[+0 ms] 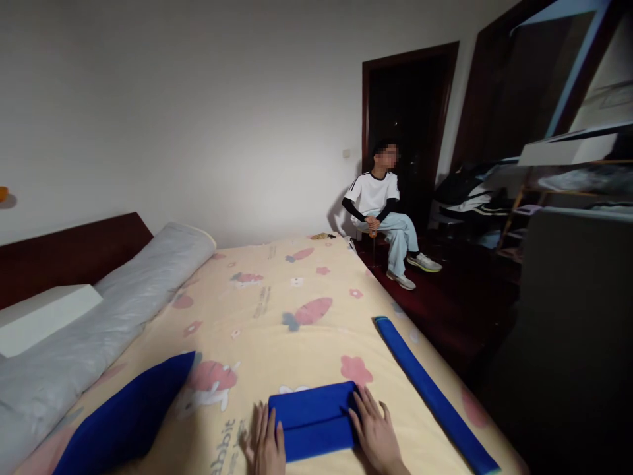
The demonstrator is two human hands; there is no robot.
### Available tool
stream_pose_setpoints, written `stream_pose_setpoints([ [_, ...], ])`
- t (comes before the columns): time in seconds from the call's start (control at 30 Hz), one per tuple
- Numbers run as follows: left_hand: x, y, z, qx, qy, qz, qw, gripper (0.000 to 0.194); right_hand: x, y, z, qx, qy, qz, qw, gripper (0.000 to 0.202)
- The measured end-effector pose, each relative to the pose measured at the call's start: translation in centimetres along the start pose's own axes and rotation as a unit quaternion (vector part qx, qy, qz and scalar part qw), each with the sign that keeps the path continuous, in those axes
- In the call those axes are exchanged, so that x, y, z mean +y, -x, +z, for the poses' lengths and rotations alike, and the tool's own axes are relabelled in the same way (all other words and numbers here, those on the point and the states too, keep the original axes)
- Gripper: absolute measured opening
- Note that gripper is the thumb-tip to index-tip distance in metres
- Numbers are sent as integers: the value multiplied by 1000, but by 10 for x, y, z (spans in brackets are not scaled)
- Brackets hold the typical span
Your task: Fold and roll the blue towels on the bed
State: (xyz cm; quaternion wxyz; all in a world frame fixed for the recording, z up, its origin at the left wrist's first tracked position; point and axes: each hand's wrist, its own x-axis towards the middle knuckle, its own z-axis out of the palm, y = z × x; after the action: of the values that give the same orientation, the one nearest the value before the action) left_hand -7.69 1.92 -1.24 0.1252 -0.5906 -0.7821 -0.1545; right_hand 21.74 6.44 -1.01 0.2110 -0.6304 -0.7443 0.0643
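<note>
A blue cloth [314, 422], folded into a flat rectangle with a crease across its middle, lies on the patterned bed sheet [277, 343]. At its left edge rests my left hand [267, 439], fingers stretched out and touching the fabric. My right hand [373, 422] lies on the right edge with its fingers spread. A second blue cloth [133, 412] lies loosely to the left, pointed at its far corner. On the right, along the bed's edge, is a long narrow folded blue strip of cloth [430, 389].
A long grey bolster [158, 277] and a white box [49, 313] lie by the dark headboard [74, 247]. Beyond the bed's far right corner a person [378, 194] sits near a dark door [413, 112]. Shelves [568, 178] with stacked things stand at right.
</note>
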Motion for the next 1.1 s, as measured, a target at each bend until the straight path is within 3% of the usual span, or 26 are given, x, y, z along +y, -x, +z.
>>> stream_pose_setpoints([
  [0.07, 7, 11, 10, 15, 39, 47, 998, 50, -14, 8, -3, -2, -32, -58, 998, 48],
  [0.2, 40, 43, 28, -22, 127, 190, 973, 60, -48, 26, 1, -68, -85, -203, 973, 44],
  [0.33, 54, 64, 36, -72, 144, 179, 971, 62, -47, 37, 14, -93, -89, -257, 958, 55],
  [0.47, 28, 61, 27, -89, 123, 96, 984, 74, -13, 41, 21, -55, -54, -222, 972, 65],
  [0.63, 3, 39, 14, -95, 107, 31, 989, 68, 19, 37, 13, -30, -29, -157, 987, 60],
  [0.93, 5, 18, 8, -169, 68, 72, 981, 71, -23, 11, -24, -37, -58, -82, 994, 46],
  [1.1, 8, 6, -21, -182, 76, 73, 978, 63, -32, 1, -42, -65, -46, -67, 995, 43],
])
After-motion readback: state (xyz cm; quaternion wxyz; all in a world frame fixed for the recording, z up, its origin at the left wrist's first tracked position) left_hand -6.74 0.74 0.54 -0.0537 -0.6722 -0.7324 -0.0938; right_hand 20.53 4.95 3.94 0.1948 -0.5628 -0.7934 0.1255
